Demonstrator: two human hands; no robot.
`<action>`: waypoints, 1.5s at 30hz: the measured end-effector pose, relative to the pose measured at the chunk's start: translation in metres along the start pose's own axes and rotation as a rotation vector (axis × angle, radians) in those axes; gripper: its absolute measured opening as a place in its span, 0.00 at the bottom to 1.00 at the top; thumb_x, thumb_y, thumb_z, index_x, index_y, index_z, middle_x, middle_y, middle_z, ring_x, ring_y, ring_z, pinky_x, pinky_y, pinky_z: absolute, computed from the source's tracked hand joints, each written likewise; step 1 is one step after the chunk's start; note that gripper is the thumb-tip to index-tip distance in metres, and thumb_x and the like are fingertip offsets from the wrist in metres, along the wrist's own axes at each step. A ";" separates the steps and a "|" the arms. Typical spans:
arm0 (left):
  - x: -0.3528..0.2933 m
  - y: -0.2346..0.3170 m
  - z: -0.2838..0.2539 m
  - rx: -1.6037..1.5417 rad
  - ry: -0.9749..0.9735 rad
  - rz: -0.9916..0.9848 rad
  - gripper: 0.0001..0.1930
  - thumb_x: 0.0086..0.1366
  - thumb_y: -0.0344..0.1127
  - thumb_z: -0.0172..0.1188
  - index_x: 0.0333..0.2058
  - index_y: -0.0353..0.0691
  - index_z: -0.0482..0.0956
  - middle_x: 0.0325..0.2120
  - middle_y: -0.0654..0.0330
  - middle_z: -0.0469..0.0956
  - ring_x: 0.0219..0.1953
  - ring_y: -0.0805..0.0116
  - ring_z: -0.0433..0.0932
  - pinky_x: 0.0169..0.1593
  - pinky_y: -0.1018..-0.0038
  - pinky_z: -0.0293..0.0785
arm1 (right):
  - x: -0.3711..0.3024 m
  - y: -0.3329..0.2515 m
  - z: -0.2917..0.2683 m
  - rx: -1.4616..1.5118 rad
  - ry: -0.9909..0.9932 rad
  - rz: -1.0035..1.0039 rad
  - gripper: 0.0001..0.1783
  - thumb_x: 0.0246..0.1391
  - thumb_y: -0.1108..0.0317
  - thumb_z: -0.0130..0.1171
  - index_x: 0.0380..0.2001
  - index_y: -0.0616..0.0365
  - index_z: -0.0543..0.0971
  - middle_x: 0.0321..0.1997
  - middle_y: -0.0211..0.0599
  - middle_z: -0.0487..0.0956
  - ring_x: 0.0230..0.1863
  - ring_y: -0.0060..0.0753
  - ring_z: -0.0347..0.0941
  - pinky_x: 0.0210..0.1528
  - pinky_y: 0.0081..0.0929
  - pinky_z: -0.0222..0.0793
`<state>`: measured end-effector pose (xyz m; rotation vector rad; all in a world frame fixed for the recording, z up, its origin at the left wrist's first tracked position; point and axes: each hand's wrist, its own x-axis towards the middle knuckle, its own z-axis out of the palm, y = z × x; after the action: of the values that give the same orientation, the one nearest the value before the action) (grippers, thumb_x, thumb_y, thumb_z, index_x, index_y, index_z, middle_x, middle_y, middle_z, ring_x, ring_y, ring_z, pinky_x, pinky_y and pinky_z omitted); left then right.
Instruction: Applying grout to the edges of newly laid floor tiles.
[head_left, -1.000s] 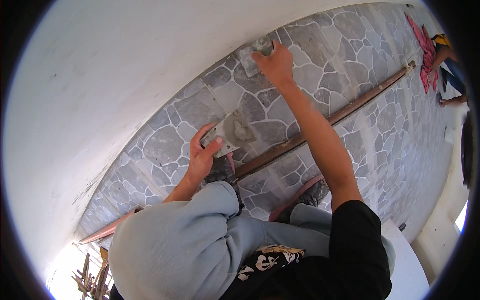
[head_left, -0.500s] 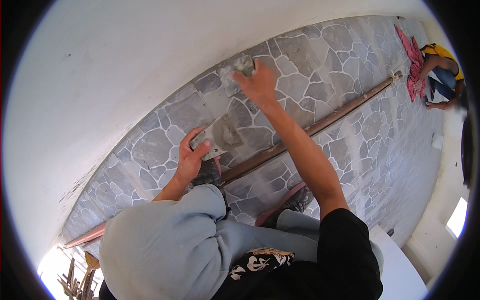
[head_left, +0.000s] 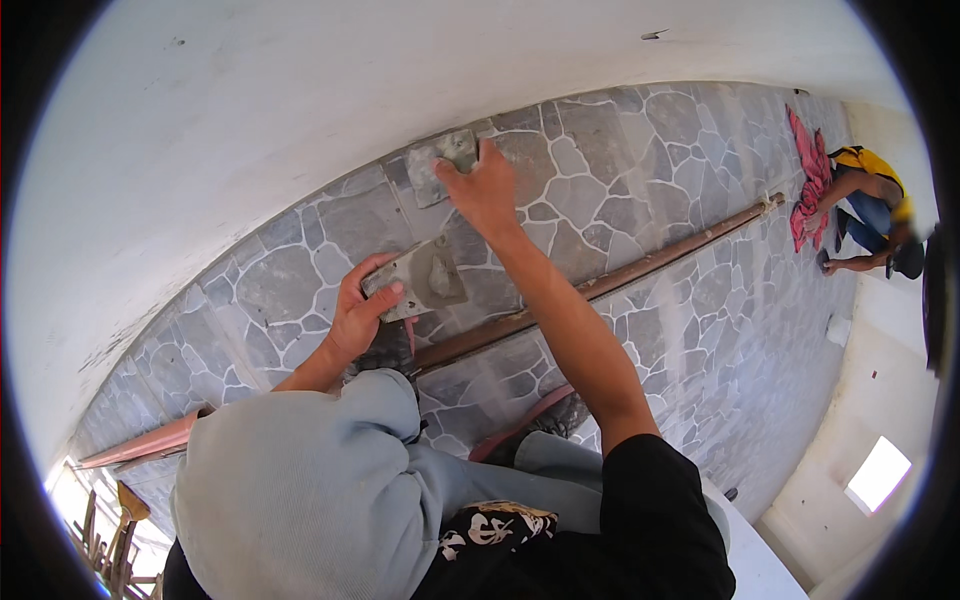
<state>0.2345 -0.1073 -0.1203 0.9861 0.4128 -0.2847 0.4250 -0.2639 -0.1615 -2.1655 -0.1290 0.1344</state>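
My left hand grips a flat rectangular plate by its near end, thumb on top. A dollop of wet grey mortar sits on the plate's far half. Farther out, my right hand is closed around another flat, grey-smeared plate, held low over the floor beside the wall. Whether that plate touches the stones cannot be told. Beneath both hands lies the floor of irregular grey stones with pale joints.
A long brown pole lies diagonally across the floor, between my shoes. The white wall curves close beyond my hands. At far right a co-worker in yellow crouches by a red cloth. Wooden sticks stand at lower left.
My view has tilted, so the far end of the floor and the co-worker sit lower in it. Both hands keep their plates and appear slightly further left.
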 end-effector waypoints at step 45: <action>0.003 0.007 0.005 -0.095 0.045 -0.045 0.23 0.62 0.27 0.59 0.56 0.28 0.68 0.42 0.51 0.78 0.38 0.61 0.82 0.33 0.65 0.84 | -0.003 0.019 -0.250 1.148 -0.077 0.215 0.28 0.59 0.73 0.54 0.62 0.73 0.66 0.53 0.50 0.76 0.45 0.36 0.81 0.44 0.30 0.84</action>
<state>0.2414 -0.1080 -0.1145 0.8918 0.4860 -0.2818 0.4590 -0.4790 -0.0363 -1.0212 0.1231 0.3225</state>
